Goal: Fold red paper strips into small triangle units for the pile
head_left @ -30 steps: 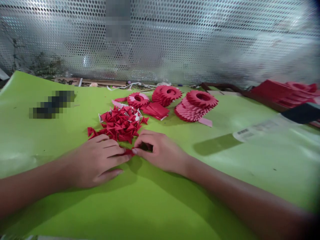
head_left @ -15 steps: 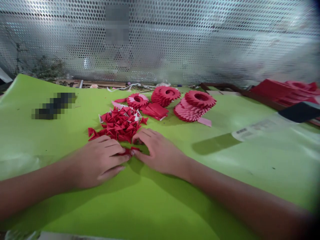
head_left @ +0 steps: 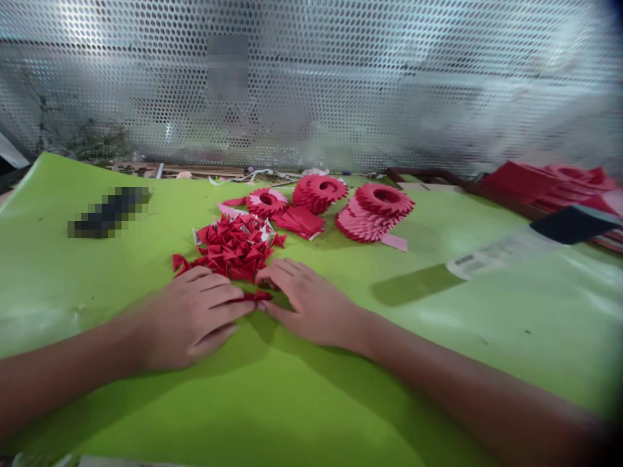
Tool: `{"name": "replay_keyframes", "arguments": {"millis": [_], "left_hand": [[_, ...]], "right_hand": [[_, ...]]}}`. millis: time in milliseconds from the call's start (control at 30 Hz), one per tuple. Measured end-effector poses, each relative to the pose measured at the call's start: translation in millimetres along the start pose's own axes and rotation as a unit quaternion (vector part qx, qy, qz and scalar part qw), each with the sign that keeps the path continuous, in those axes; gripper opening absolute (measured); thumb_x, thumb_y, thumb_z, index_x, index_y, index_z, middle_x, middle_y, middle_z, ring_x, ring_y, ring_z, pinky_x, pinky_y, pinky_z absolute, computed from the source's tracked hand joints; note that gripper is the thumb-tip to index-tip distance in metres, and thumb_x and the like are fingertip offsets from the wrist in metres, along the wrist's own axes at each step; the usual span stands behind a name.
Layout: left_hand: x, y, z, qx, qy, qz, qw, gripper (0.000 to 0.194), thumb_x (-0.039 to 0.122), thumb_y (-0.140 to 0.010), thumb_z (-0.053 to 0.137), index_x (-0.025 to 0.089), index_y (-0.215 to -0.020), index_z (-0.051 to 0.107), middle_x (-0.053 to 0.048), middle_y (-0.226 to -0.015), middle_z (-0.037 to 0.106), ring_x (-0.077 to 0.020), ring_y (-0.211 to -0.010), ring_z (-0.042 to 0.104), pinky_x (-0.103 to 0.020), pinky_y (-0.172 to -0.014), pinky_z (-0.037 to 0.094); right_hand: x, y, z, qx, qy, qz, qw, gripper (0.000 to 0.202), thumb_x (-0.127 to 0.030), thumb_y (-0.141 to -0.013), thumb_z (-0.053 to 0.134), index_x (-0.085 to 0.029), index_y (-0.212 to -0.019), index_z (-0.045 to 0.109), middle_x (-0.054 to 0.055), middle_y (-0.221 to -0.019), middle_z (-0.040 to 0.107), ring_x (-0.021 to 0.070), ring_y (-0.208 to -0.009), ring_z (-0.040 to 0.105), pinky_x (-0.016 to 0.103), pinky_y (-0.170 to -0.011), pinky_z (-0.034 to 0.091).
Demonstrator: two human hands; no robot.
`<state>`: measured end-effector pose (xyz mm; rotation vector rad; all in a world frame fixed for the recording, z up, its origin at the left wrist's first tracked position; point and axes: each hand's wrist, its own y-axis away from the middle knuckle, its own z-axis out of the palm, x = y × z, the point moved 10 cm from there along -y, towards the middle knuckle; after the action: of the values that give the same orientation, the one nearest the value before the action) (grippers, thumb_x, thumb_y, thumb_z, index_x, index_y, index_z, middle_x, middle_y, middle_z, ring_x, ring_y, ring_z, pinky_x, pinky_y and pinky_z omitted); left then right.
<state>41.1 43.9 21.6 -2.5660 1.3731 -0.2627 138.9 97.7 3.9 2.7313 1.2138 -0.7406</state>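
Note:
A small folded piece of red paper is on the table between my hands, mostly covered by fingers. My left hand comes in palm down, and its fingertips pinch the left part of this piece. From the other side, my right hand has its thumb tip against the right part, while its index finger curls over just behind. Right behind my fingers lies a heap of red folded paper triangles, a few of them white.
Behind the heap are a small red-and-pink paper ring, a stack of red paper slips, a red ring stack and a taller pink-and-red one. A clear bottle with a dark cap lies at right. A perforated metal panel rises behind.
The view has tilted slightly, so everything sits a little lower. Both hands stay at the red paper piece, with only small finger shifts.

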Motion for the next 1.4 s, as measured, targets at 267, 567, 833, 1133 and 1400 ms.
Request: {"name": "replay_keyframes", "arguments": {"millis": [267, 567, 833, 1133, 1400], "left_hand": [[-15, 1, -8.4, 0.02, 0.056, -0.101, 0.993, 0.037, 0.032, -0.105, 0.044, 0.018, -0.085, 0.072, -0.004, -0.081, 0.072, -0.0205, -0.074, 0.062, -0.036, -0.071, 0.044], [-25, -2, -11.9, 0.067, 0.201, -0.163, 0.964, 0.035, 0.032, -0.104, 0.049, 0.017, -0.083, 0.073, -0.004, -0.081, 0.074, -0.0181, -0.073, 0.066, -0.029, -0.067, 0.052], [-33, -1, 5.8, 0.01, 0.354, -0.225, 0.908, 0.034, 0.038, -0.102, 0.052, 0.019, -0.088, 0.076, -0.003, -0.086, 0.075, -0.0169, -0.078, 0.069, -0.024, -0.066, 0.052], [-28, 0, 17.0, -0.048, 0.389, -0.215, 0.895, 0.039, 0.042, -0.102, 0.051, 0.017, -0.083, 0.074, -0.002, -0.075, 0.071, -0.016, -0.07, 0.064, -0.024, -0.062, 0.045], [-26, -2, 10.0, -0.021, 0.337, -0.203, 0.919, 0.04, 0.041, -0.103, 0.049, 0.017, -0.08, 0.073, -0.003, -0.074, 0.071, -0.0168, -0.069, 0.065, -0.025, -0.063, 0.046]], "right_hand": [[3, 3, -5, 0.03, -0.159, 0.067, 0.985, 0.013, -0.026, -0.097, 0.061, -0.018, -0.09, 0.068, 0.0, -0.079, 0.068, 0.0122, -0.065, 0.054, 0.025, -0.058, 0.039], [-28, 7, -8, 0.055, -0.195, -0.018, 0.979, 0.018, -0.024, -0.095, 0.063, -0.017, -0.078, 0.066, -0.002, -0.07, 0.063, 0.0105, -0.06, 0.052, 0.024, -0.056, 0.038], [-11, 8, -23, 0.122, -0.274, 0.023, 0.954, 0.014, -0.031, -0.096, 0.066, -0.018, -0.1, 0.07, 0.002, -0.09, 0.073, 0.0122, -0.072, 0.063, 0.021, -0.058, 0.049], [-42, 19, -39, 0.198, -0.116, -0.121, 0.966, 0.011, -0.013, -0.092, 0.065, -0.02, -0.1, 0.07, 0.003, -0.088, 0.079, 0.0148, -0.075, 0.07, 0.026, -0.067, 0.055], [-29, 14, -33, 0.161, -0.207, -0.066, 0.963, 0.015, -0.018, -0.091, 0.069, -0.021, -0.105, 0.072, 0.002, -0.094, 0.079, 0.0142, -0.076, 0.07, 0.026, -0.067, 0.056]]}}
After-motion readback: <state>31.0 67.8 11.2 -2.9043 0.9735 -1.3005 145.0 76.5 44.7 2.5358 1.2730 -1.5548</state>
